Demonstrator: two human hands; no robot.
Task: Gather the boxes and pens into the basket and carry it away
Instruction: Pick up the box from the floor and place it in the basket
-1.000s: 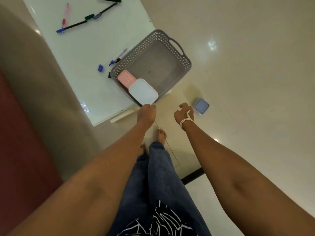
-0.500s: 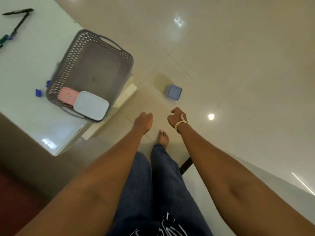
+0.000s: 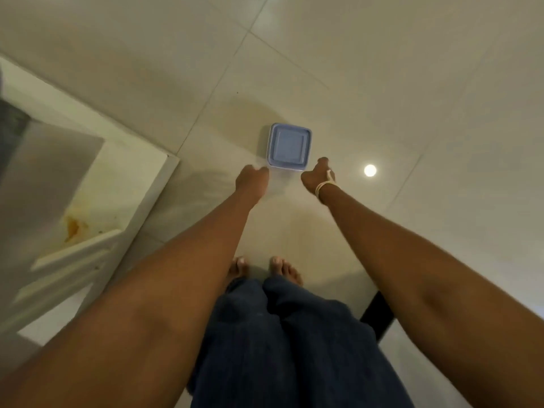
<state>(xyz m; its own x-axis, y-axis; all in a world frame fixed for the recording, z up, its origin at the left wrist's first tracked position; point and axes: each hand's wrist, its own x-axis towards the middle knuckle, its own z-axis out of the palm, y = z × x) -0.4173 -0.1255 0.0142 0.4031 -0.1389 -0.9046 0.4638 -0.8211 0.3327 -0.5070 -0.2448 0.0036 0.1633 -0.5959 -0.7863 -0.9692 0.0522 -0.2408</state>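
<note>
A square box with a blue lid (image 3: 289,147) sits on the tiled floor just ahead of my bare feet. My left hand (image 3: 252,181) hangs close to the box's near left corner, fingers loosely curled and holding nothing. My right hand (image 3: 317,178), with a pale string around the wrist, hovers at the near right corner, also curled and holding nothing. Neither hand touches the box. The pens are out of view. A blurred dark grey shape (image 3: 10,122) at the left edge may be the basket.
The white table's corner and lower frame (image 3: 141,184) fill the left side, with an orange stain (image 3: 73,228) on the lower shelf. A black strip (image 3: 378,318) lies on the floor by my right leg. A ceiling light reflects off the glossy tiles (image 3: 370,170).
My view has swung right and down, away from the table and basket, to the blue-lidded box. Both hands moved from near the basket to either side of the box.
</note>
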